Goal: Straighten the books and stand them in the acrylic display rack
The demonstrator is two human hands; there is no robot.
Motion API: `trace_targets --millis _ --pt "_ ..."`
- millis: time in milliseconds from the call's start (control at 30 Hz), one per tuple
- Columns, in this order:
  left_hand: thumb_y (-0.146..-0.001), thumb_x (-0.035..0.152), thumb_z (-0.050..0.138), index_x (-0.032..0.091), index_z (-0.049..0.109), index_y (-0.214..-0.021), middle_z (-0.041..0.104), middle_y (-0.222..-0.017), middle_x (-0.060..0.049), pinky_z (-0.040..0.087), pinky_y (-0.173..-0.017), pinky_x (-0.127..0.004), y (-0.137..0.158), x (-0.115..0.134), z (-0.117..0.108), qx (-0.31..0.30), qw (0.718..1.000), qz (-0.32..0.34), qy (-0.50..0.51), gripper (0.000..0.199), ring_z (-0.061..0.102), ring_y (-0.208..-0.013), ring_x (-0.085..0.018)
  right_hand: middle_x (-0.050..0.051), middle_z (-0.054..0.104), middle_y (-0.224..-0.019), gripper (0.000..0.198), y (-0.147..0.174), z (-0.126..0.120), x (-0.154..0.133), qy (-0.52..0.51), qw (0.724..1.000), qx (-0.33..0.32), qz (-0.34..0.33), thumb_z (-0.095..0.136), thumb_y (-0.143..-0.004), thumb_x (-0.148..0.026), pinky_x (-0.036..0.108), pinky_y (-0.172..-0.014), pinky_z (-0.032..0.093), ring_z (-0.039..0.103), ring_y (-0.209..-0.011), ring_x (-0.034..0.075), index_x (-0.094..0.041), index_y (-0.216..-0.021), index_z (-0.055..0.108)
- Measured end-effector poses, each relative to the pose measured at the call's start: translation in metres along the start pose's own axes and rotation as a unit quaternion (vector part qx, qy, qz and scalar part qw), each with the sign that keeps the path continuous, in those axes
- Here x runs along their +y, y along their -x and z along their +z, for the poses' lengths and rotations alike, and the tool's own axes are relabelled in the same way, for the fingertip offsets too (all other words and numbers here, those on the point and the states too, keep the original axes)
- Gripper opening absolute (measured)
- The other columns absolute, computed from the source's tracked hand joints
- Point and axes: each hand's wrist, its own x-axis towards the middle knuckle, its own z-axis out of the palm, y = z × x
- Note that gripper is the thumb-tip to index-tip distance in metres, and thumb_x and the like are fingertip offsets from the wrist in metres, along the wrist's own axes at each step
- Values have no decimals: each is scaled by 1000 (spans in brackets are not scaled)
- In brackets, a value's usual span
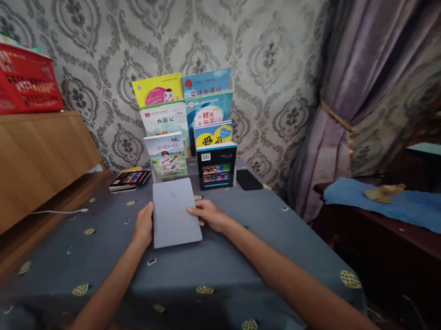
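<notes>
A plain light grey notebook [173, 214] is held up between my two hands over the table. My left hand [145, 224] grips its left edge, fingers mostly behind the cover. At the right edge my right hand [208, 213] pinches it, the thumb lying on the front. Just beyond the notebook stands a book with a guitar player on its cover [168, 160], in front of a white-green book [165, 117] and a yellow book [157, 87]. Beside these, a black book [216, 168] stands before a yellow-and-blue book [213, 134] and blue books [210, 108].
Several flat books [129, 180] lie at the table's back left, near a white cable [63, 211]. A black flat item [249, 179] lies right of the standing books. A red basket [6, 72] sits on a wooden cabinet [26, 154]. A blue cloth [390, 202] covers furniture at right.
</notes>
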Motion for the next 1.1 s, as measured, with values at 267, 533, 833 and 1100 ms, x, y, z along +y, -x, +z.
trace_targets --millis 267,533,833,1100 --pt "-70 41 64 18 62 -110 65 -75 -1 50 -53 -26 -10 -13 -16 -98 980 34 -169 46 64 -67 -18 -1 61 -55 34 27 -15 -6 191 972 13 134 70 -78 -48 21 -41 40 52 -44 10 -18 -68 60" --pt "-91 30 52 20 60 -115 63 -124 -12 44 -107 -51 -5 -11 -8 -198 823 245 -472 27 56 -120 -29 14 74 -94 11 24 -5 -29 470 870 132 69 57 -91 -17 38 -83 51 69 -101 30 -17 -88 68" --pt "-99 27 43 19 51 -118 65 -127 -14 51 -95 -49 -6 -25 -8 -203 755 298 -548 22 60 -118 -30 19 53 -148 65 -35 35 7 541 821 -116 -137 44 -80 6 42 -120 32 49 -139 24 -10 -143 43" --pt "-102 33 38 17 58 -118 62 -137 -15 50 -101 -54 -6 -23 -9 -205 736 296 -573 30 57 -128 -31 13 63 -140 42 -27 -41 19 571 813 -18 -107 42 -97 -11 51 -119 35 58 -132 24 -18 -135 55"
